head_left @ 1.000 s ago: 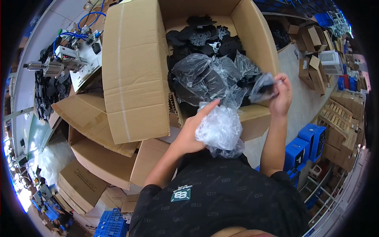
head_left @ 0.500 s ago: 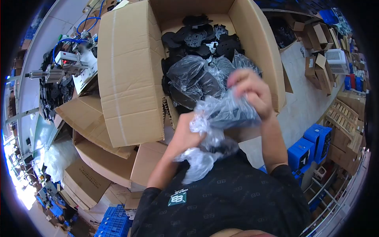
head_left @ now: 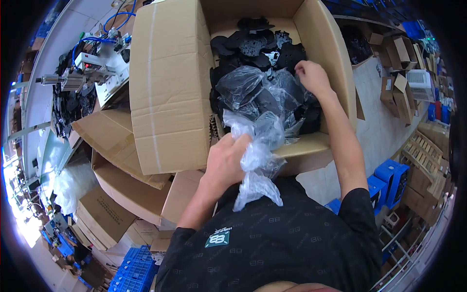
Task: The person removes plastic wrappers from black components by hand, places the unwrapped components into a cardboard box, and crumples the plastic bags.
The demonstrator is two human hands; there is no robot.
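My left hand (head_left: pixel 227 158) is closed around a bunch of clear plastic bags (head_left: pixel 258 160), which hang in front of my shirt and reach over the box's near edge. Inside the large cardboard box (head_left: pixel 170 87) lie dark parts wrapped in clear plastic (head_left: pixel 241 85), with loose black flat parts (head_left: pixel 253 44) behind them. My right hand (head_left: pixel 313 77) is over the right side of the box, beside the wrapped parts, its fingers bent together. Whether its fingertips hold anything cannot be made out.
A machine with blue hoses (head_left: pixel 87 70) stands at the upper left. Open cartons (head_left: pixel 129 187) lie below it. Blue crates (head_left: pixel 389 180) and a wooden pallet (head_left: pixel 423 153) are at the right, with more cartons (head_left: pixel 396 95) behind. A blue basket (head_left: pixel 131 270) is at the lower left.
My right hand has moved away from the bunched bags, forward into the box. The bags have shifted and now hang loosely from my left hand, which stays near the box's front edge.
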